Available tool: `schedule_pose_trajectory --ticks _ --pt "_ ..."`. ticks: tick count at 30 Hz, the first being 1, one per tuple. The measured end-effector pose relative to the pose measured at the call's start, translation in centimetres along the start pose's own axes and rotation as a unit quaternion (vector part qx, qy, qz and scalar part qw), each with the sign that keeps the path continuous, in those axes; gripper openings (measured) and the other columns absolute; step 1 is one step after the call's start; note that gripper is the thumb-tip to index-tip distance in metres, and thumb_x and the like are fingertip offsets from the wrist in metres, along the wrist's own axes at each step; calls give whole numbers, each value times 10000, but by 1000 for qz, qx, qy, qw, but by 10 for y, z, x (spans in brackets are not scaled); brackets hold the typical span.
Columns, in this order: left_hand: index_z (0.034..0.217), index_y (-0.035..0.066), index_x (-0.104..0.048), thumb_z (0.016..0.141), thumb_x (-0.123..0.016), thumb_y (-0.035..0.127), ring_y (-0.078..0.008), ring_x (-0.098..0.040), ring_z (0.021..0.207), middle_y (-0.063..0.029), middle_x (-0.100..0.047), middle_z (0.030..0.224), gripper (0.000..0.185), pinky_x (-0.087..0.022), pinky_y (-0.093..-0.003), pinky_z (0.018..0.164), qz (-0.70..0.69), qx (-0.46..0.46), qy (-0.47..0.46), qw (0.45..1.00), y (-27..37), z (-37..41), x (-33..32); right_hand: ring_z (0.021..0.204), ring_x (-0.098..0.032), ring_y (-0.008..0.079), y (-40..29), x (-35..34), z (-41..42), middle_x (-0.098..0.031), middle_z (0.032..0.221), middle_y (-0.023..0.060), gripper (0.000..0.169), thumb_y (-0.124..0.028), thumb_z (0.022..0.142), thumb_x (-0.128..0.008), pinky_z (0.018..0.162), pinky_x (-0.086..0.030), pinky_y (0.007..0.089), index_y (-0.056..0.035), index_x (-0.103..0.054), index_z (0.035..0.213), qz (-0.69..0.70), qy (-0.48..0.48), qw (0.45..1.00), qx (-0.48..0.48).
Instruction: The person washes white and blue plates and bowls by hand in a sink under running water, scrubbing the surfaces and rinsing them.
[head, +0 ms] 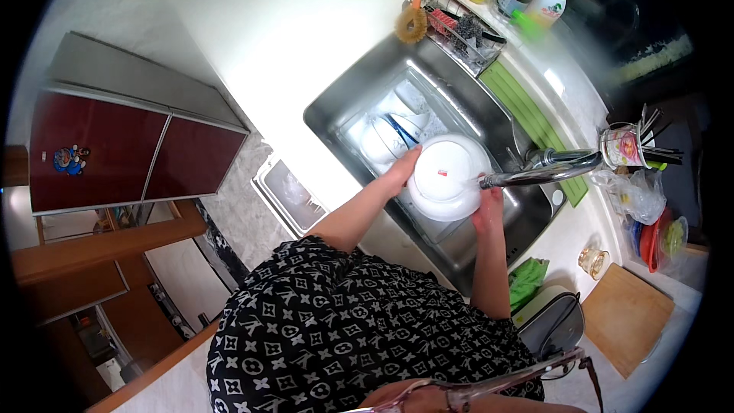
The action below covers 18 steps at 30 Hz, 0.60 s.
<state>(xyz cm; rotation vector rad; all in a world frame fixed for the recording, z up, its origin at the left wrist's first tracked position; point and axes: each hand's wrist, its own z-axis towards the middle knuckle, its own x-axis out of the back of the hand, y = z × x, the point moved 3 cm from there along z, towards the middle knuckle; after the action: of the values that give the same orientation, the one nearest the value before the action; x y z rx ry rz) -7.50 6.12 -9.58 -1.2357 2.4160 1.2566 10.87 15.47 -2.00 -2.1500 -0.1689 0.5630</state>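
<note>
A white plate [444, 195], its underside with a small red mark facing up, is held over the sink [338, 97]. My left hand [405, 171] grips its left rim. On the opposite rim is my right hand [489, 206], partly hidden behind the faucet [539, 176]. The spout's end reaches the plate's right edge, where a little water seems to run. Below and behind the plate, a clear basin [441, 89] stands in the sink. White bowls [378, 140] lie in it, along with a dark blue-patterned piece that I cannot make out fully.
An orange-handled brush [412, 23] and a wire rack [467, 34] of scrubbers sit at the sink's back corner. Along the ledge are a spray bottle [553, 0] and a green draining board [533, 120]. A utensil holder [622, 146], glass [593, 263] and cutting board [628, 315] stand right.
</note>
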Motion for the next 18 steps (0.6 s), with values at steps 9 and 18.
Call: schedule_pose_trajectory --ticks 9,18 --pt "1158 3 -511 943 -290 358 -323 -507 1079 -198 -532 1156 471 -378 -378 954 64 -179 131 973 -7 58 -30 835 -503 133 -42 -22 -25 -571 880 57 233 -174 814 -655 754 -412 286 5 -555 923 -338 -64 932 116" --pt "1114 124 -582 837 -551 273 -364 -368 1223 -172 -459 1265 316 -216 -502 1049 554 -441 46 704 28 -34 -115 905 -498 93 -11 1 -20 -566 1011 34 252 -97 853 -590 801 -416 258 -22 -519 1084 -184 -78 976 82"
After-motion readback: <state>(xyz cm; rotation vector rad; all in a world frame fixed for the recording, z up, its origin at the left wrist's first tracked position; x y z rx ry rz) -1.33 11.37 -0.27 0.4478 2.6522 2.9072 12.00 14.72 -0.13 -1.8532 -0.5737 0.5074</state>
